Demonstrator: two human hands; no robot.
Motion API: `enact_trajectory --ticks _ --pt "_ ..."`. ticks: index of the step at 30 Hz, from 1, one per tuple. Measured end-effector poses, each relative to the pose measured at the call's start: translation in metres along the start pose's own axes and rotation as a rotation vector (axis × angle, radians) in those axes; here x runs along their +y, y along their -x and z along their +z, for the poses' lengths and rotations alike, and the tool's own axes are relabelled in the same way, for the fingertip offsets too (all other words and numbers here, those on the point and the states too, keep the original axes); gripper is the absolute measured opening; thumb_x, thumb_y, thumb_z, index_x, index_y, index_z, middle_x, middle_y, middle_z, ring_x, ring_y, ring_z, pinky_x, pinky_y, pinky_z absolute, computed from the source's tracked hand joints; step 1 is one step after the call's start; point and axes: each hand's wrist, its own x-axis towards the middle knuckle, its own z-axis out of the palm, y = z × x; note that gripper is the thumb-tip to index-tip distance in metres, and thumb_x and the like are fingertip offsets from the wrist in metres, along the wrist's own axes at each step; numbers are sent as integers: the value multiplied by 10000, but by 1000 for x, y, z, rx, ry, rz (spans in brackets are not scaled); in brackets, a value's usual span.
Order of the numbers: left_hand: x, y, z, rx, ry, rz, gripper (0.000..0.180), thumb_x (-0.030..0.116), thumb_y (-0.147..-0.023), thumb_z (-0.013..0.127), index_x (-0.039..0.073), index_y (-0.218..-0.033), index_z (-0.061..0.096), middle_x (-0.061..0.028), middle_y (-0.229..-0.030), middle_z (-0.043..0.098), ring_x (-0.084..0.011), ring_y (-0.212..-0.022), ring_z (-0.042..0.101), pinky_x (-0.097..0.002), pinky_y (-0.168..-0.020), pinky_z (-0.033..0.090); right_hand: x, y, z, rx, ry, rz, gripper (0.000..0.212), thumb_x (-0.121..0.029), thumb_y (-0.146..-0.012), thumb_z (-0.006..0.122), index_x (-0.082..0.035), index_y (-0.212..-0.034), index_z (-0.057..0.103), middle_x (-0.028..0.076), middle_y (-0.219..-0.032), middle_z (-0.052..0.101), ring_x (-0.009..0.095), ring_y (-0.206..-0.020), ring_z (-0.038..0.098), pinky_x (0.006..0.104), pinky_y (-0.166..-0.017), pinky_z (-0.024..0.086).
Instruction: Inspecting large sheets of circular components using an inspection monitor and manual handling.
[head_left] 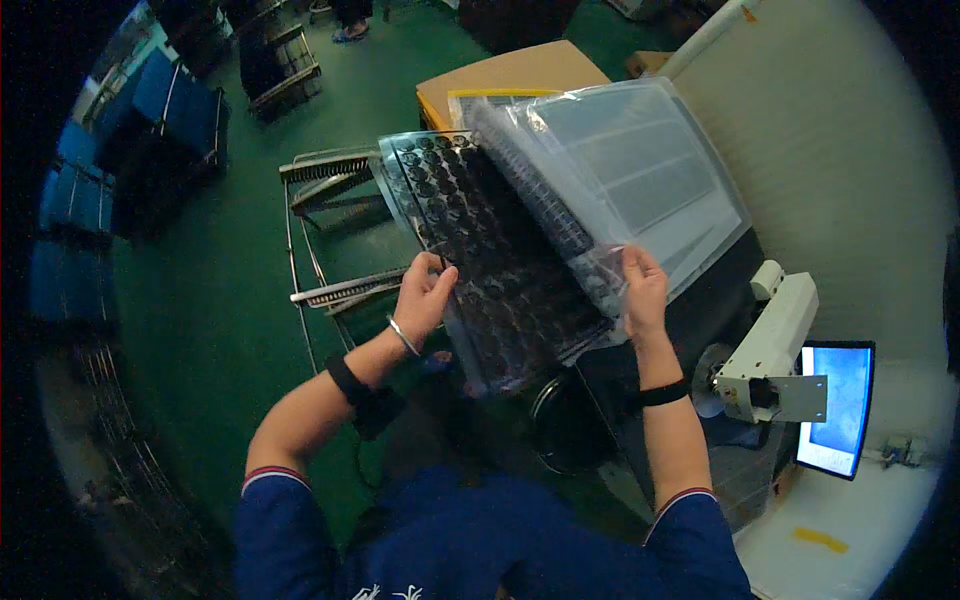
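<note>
A dark sheet with rows of round shapes (pixel 490 270) lies slanted in front of me, with a clear plastic margin along its left side. My left hand (pixel 428 292) pinches that left edge between thumb and fingers. Over the sheet's right part, a clear plastic sheet (pixel 560 190) is raised and folded back. Its near corner is gripped in the fingertips of my right hand (pixel 645 285). Under and beyond it lie more translucent plastic sheets (pixel 660 150). What supports the dark sheet from below is mostly hidden.
A metal rack with slotted bars (pixel 345 290) stands left of the sheet. Behind is a cardboard box (pixel 510 75). At right are a white machine arm (pixel 770 340) and a lit screen (pixel 838 410), beside a pale wall. A round black stool (pixel 570 425) is below.
</note>
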Motion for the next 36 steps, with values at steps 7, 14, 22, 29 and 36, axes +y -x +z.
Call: enact_trajectory --ticks 7,14,22,29,36 --pt "43 -7 -8 14 -278 315 185 141 -777 616 3 -778 493 5 -536 399 -65 -485 351 -246 -432 303 45 39 43 -209 724 -604 258 -116 -809 587 -45 -1037 490 137 -946 610 326 -808 594 340 -664 467" --pt "77 -3 -25 65 -361 242 203 170 -744 660 1 -727 549 -31 -549 495 -77 -513 434 -251 -459 355 64 37 40 -360 955 -858 269 -46 -727 598 -10 -954 457 186 -1079 543 361 -958 537 398 -800 451" --pt "134 43 -92 70 -206 78 231 223 -795 640 27 -709 553 18 -646 512 -49 -593 428 -211 -516 344 71 27 29 -259 993 -675 166 -19 -719 505 -61 -859 427 148 -811 538 357 -799 541 429 -677 453" --pt "229 77 -132 96 -233 51 160 156 -804 610 3 -795 563 -30 -732 566 -80 -663 504 -231 -621 421 71 32 24 -203 1082 -505 164 -66 -764 506 -70 -906 425 146 -823 559 365 -805 543 443 -672 439" --pt "332 115 -200 137 -89 206 124 135 -840 539 14 -855 560 -45 -755 590 -89 -618 545 -198 -552 437 50 57 31 -316 855 -531 289 -240 -731 628 -54 -936 547 172 -917 576 331 -899 553 387 -776 438"
